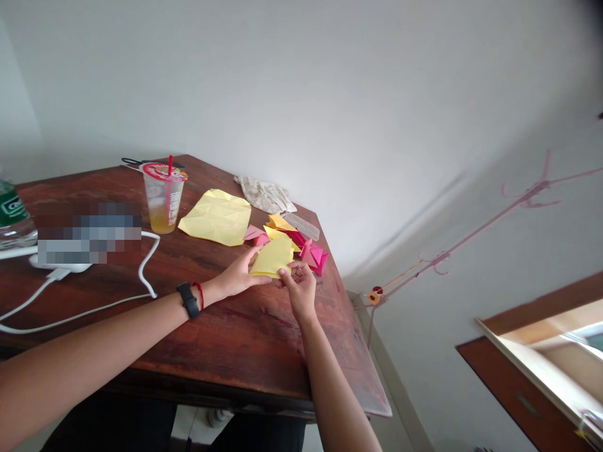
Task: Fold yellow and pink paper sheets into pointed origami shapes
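Observation:
A folded sheet of yellow paper [273, 256] is held a little above the table between my two hands. My left hand [240, 274] has its left edge between thumb and fingers. At the lower right corner, my right hand [301, 285] pinches the paper with the thumb on top. Just behind it lie folded paper pieces: a pink one [257, 235], an orange one [279, 222] and a magenta one [315, 255]. A larger creased yellow sheet [217, 218] lies spread out farther left.
A plastic drink cup [162, 201] with a red straw stands left of the yellow sheet. A water bottle [14, 213] and white cable [94, 312] are at the left. A crumpled cloth [266, 194] lies by the wall. The wooden table's [226, 358] right edge is near; a coat rack [440, 257] stands beyond.

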`<state>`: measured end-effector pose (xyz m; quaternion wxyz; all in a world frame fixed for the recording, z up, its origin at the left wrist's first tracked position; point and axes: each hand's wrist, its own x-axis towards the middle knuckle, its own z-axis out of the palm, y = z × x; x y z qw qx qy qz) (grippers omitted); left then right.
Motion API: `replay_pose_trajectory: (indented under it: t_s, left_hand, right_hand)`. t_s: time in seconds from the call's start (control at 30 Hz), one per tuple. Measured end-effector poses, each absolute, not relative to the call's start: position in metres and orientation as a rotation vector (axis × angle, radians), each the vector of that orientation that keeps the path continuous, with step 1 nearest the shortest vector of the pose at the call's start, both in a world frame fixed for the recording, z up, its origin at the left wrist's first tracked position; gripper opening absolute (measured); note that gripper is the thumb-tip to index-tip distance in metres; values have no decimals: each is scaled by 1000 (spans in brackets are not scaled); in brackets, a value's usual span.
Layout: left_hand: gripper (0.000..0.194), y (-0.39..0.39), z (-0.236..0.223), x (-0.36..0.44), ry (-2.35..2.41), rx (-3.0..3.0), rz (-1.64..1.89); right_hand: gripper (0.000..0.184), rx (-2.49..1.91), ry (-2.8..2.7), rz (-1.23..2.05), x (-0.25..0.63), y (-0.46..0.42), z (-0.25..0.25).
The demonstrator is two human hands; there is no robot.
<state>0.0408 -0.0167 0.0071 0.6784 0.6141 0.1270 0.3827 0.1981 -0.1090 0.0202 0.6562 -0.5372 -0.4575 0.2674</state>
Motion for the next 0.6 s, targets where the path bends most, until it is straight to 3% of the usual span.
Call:
replay_pose_trajectory:
  t_s: [0.33,0.43,0.53,0.6]
  left_hand:
    - [33,-16,16,34,553,978,870]
    - [35,-14,21,32,562,1013,905]
    - [43,-13,21,31,611,1077,952]
    - [53,-14,14,26,656,1121,956]
  right_hand:
    - [55,-1254,-1159,647,193,-112,26]
    - [54,-1508,-1347,509,194,-119,28]
    - [82,-1704,-1520,493,195,-134,27]
    - [82,-1788,-1624,517,196,-149,23]
